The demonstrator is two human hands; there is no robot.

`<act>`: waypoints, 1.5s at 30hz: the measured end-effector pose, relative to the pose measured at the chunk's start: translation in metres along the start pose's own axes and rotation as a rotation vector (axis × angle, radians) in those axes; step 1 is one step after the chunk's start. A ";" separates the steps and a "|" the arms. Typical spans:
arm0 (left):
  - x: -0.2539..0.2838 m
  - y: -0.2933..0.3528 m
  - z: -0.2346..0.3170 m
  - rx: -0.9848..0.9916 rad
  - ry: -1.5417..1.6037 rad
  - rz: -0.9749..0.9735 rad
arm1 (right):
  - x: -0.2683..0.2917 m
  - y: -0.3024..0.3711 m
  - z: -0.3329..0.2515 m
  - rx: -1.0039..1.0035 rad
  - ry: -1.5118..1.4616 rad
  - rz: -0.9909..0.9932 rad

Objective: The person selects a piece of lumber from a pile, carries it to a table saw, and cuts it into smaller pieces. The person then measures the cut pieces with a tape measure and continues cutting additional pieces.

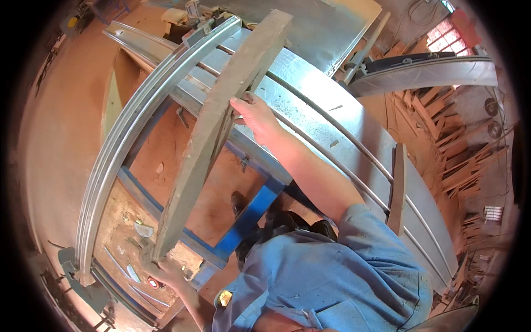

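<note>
A long, thick greyish-brown wooden plank (210, 127) slants across the view above a machine with a shiny metal table (310, 83). Its near end rests in my left hand (160, 270), whose fingers are closed around it. Farther up, my right hand (259, 117) grips the plank's right edge, thumb on the wood and fingers partly hidden at its side. The far end of the plank reaches over the metal table. To its left runs a long aluminium rail (138, 116), bent by the lens.
A blue steel frame (251, 216) stands below the plank. A short wooden bar (397, 188) lies across the table at right. Near my left hand, a wooden board (124, 221) holds a tape measure (154, 283) and metal pieces. Scrap wood (453, 149) is heaped at far right.
</note>
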State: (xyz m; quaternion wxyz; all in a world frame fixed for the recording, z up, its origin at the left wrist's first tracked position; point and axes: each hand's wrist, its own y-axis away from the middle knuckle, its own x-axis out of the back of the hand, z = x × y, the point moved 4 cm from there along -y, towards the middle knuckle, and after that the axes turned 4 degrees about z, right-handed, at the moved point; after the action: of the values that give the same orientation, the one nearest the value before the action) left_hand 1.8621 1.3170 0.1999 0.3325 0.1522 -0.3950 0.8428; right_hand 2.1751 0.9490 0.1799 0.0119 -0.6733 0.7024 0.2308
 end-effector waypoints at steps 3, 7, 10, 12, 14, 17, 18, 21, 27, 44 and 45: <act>0.009 -0.019 0.024 0.089 -0.065 -0.168 | 0.019 0.010 0.001 -0.040 -0.044 0.049; -0.022 -0.053 0.067 0.336 -0.324 -0.601 | 0.048 0.024 0.021 -0.072 -0.070 0.056; -0.031 -0.061 0.078 0.150 -0.449 -0.804 | 0.050 0.056 0.032 -0.147 -0.009 0.044; -0.032 -0.059 0.082 0.122 -0.485 -0.857 | 0.054 0.075 0.045 -0.168 0.017 0.016; -0.029 -0.056 0.093 0.171 -0.502 -0.873 | 0.052 0.091 0.063 -0.214 0.059 -0.068; -0.026 -0.051 0.099 0.217 -0.492 -0.887 | 0.039 0.116 0.080 -0.277 0.074 -0.189; -0.023 -0.045 0.091 0.163 -0.476 -0.837 | 0.032 0.124 0.083 -0.290 0.083 -0.236; -0.019 -0.034 0.090 0.254 -0.516 -0.844 | 0.005 0.141 0.087 -0.314 0.132 -0.352; -0.017 0.005 0.113 0.140 -0.642 -0.779 | -0.033 0.168 0.095 -0.278 0.090 -0.515; -0.003 0.126 0.053 -0.336 -0.787 -0.543 | -0.030 0.217 0.195 -0.470 -0.440 -0.082; 0.002 0.128 0.049 -0.299 -0.714 -0.579 | -0.039 0.223 0.194 -0.496 -0.438 0.006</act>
State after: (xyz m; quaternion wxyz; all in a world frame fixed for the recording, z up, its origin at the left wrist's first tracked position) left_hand 1.7736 1.2202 0.1601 0.4151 0.4862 -0.5426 0.5449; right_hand 1.9095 1.0490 0.0884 -0.0024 -0.5880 0.6074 0.5341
